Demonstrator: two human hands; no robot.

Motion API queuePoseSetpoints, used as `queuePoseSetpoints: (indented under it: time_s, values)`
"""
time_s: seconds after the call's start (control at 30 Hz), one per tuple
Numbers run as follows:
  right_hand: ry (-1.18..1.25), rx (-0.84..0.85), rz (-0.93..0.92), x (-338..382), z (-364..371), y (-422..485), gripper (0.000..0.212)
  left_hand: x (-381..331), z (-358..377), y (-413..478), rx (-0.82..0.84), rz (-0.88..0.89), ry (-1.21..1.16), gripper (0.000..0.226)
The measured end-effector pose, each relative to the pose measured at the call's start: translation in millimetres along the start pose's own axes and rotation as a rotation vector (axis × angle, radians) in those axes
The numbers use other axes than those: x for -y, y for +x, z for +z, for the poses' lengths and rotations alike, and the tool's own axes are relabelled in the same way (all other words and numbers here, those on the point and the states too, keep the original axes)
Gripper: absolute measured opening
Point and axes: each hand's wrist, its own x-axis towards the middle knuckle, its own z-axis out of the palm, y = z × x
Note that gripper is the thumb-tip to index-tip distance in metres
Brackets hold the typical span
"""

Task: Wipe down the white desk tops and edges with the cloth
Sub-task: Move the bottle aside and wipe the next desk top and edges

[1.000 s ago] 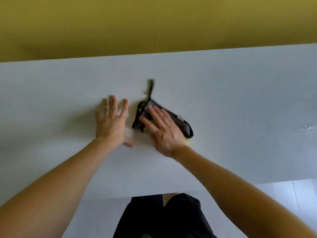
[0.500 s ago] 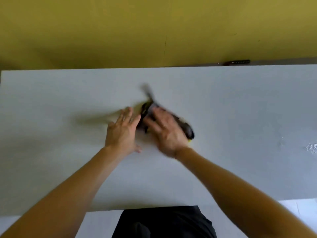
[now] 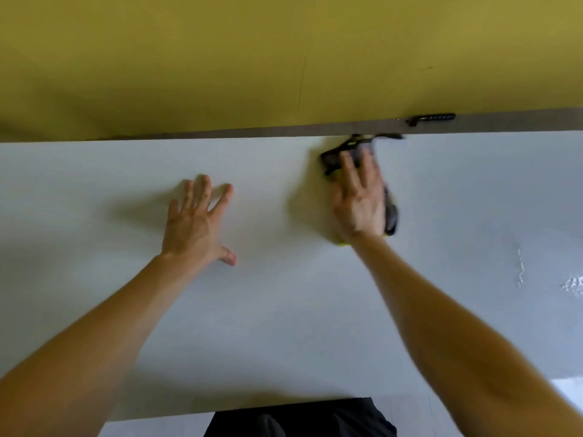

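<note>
At the bottom centre of the frame, dark trousers (image 3: 299, 419) show just below the near edge of the white desk (image 3: 284, 326), with pale floor (image 3: 568, 389) at the lower right corner. Two bare forearms run up from the lower corners over the desk top. At the right edge of the frame, a few wet streaks (image 3: 572, 285) glisten on the surface.

Left of centre, the left hand (image 3: 197, 227) lies flat on the desk, palm down, fingers spread and released, gripping nothing. Well apart from it, right of centre and farther up, the right hand (image 3: 361, 200) presses flat on the cloth (image 3: 391, 212), fingers stretched out over it rather than curled around it. The cloth is dark grey with a yellow-green patch showing under the wrist; it is blurred, and a dark strap trails from its far end at the desk's back edge.

Beyond the desk, a grey ledge (image 3: 504, 124) carries a small dark object (image 3: 432, 118), too blurred to identify. A yellow wall (image 3: 220, 58) fills the top of the frame.
</note>
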Motion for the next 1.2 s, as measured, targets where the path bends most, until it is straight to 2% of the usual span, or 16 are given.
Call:
queuePoseSetpoints:
  time_s: [0.07, 0.13, 0.23, 0.3, 0.4, 0.43, 0.5, 0.57, 0.67, 0.73, 0.8, 0.9, 0.97, 1.07, 1.13, 1.2]
  values:
    - [0.067, 0.123, -0.219, 73.2, 26.9, -14.7, 0.062, -1.1, -2.1, 1.0, 0.009, -0.005, -0.003, 0.163]
    - [0.099, 0.201, -0.302, 122.2, 35.6, -19.5, 0.062, -3.2, -3.2, 0.8, 0.017, -0.010, -0.019, 0.161]
    - [0.035, 0.235, -0.388, 93.5, 26.2, -4.4, 0.064, -3.0, -3.7, 0.1, 0.023, -0.011, -0.033, 0.160]
    - [-0.008, 0.177, -0.254, 30.3, 6.8, 12.9, 0.064, -0.7, -3.8, 0.3, 0.025, 0.011, -0.029, 0.161]
    - [-0.046, 0.020, 0.210, -58.6, -33.1, 28.6, 0.065, 0.6, -1.9, 0.2, 0.003, 0.014, -0.013, 0.162]
    - [-0.052, -0.001, 0.308, -67.3, -39.3, 30.7, 0.065, 0.8, -2.4, 0.6, -0.003, 0.016, -0.010, 0.162]
    - [-0.059, -0.005, 0.371, -48.0, -31.2, 31.4, 0.067, 0.2, -3.1, 1.0, -0.001, 0.021, -0.005, 0.162]
    - [-0.017, 0.005, 0.246, 5.2, -7.5, 30.4, 0.069, -1.3, -5.8, 1.4, 0.005, 0.014, -0.003, 0.162]
    - [0.037, 0.124, -0.101, 100.2, 36.2, 28.8, 0.068, -3.6, -9.3, 1.8, 0.022, -0.004, -0.023, 0.161]
    - [0.059, 0.180, -0.214, 145.8, 50.2, 31.2, 0.065, -4.8, -9.5, 2.0, 0.031, -0.015, -0.017, 0.161]
    - [0.074, 0.219, -0.292, 154.0, 50.6, 36.5, 0.063, -5.2, -8.6, 2.5, 0.031, -0.022, -0.012, 0.161]
    - [0.044, 0.219, -0.374, 91.9, 36.1, 49.2, 0.060, -3.0, -8.8, 3.3, 0.029, -0.005, -0.013, 0.161]
    - [0.012, 0.138, -0.225, 21.7, 13.4, 57.0, 0.062, -2.1, -8.6, 2.5, 0.029, 0.007, -0.007, 0.161]
    - [-0.037, 0.048, 0.140, -73.4, -28.7, 60.2, 0.066, -3.5, -9.8, 1.6, 0.020, 0.012, 0.002, 0.162]
    - [-0.046, 0.000, 0.347, -88.8, -35.4, 60.4, 0.065, -4.5, -10.9, 2.1, 0.017, 0.009, 0.007, 0.163]
    - [-0.089, -0.037, 0.425, -61.3, -19.8, 57.6, 0.065, -6.2, -12.7, 2.3, 0.029, 0.009, 0.001, 0.163]
